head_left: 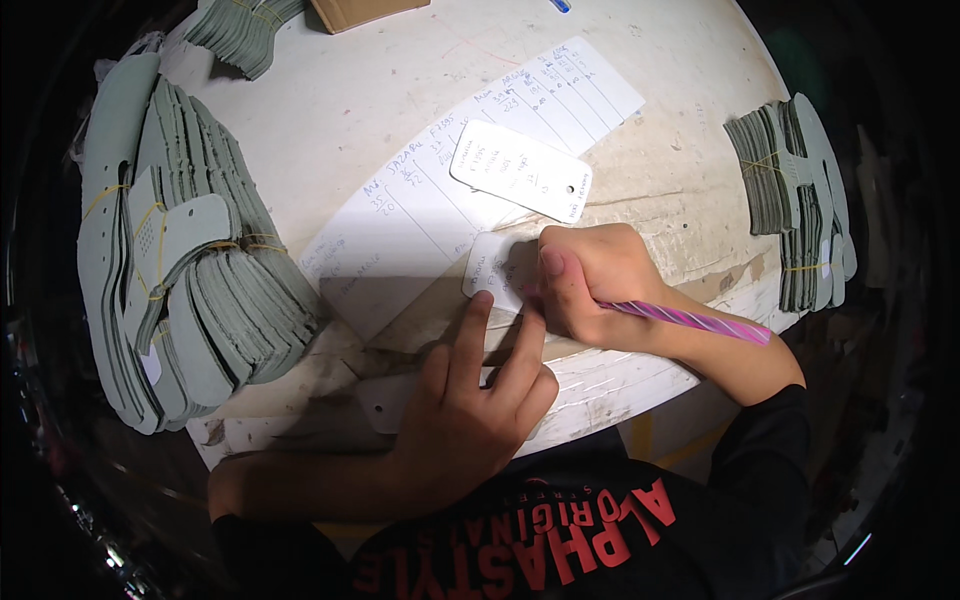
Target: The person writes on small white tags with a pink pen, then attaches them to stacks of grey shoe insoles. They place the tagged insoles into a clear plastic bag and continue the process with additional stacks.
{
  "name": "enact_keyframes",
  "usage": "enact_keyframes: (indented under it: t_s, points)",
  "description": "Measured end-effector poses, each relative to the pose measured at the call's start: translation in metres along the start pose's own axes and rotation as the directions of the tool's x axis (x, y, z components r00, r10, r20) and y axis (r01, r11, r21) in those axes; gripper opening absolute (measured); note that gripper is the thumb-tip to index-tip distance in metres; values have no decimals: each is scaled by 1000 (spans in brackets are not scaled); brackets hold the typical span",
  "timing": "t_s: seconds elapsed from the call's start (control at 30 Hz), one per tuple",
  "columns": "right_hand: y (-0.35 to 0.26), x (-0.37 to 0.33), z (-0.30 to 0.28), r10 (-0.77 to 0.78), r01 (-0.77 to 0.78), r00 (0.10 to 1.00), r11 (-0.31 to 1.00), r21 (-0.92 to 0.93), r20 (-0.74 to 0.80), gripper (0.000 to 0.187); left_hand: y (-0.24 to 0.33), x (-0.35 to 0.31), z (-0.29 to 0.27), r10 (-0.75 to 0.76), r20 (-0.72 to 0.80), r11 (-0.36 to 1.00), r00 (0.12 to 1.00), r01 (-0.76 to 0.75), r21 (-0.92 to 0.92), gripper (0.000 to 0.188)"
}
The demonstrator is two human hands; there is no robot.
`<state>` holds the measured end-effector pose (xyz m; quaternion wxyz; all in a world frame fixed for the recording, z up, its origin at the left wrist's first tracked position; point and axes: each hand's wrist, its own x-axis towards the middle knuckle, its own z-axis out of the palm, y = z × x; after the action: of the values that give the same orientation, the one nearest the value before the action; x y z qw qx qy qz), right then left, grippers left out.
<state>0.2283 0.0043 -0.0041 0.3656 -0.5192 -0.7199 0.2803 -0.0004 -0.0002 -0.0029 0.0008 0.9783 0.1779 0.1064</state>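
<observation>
Dimly, scuffed white table (330, 120); right hand (590, 285) gripping pink pen (700, 323), left hand (470, 420) spread on tag (500, 272).

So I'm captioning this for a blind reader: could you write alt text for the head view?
A right hand writes with a pink striped pen on a small white card, while the left hand pins the card with two fingers. Bundles of grey-green cut pieces lie around the white table.

Two white rounded tags (520, 170) (495, 272) (handwritten) lie on a long white sheet (450, 190).
</observation>
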Motion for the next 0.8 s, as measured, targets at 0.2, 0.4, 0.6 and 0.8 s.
enact_keyframes:
  t_s: [0.2, 0.4, 0.6, 0.8]
  points:
    - [-1, 1, 0, -2, 2, 1000, 1000, -3, -12, 16, 1, 0, 0, -10, -2, 1000, 1000, 10, 12, 7]
    - [-1, 0, 0, -42, 41, 998, 999, -20, -42, 17, 0, -1, 2, -8, -11, 1000, 1000, 8, 26, 14]
    - [-1, 0, 1, 1, 0, 999, 1000, 30, -47, 18, 0, 1, 0, -19, -22, 1000, 1000, 19, -5, 12]
    - [-3, 1, -1, 2, -2, 999, 1000, 9, -40, 21, -1, 2, -2, -23, -28, 999, 999, 22, -31, 8]
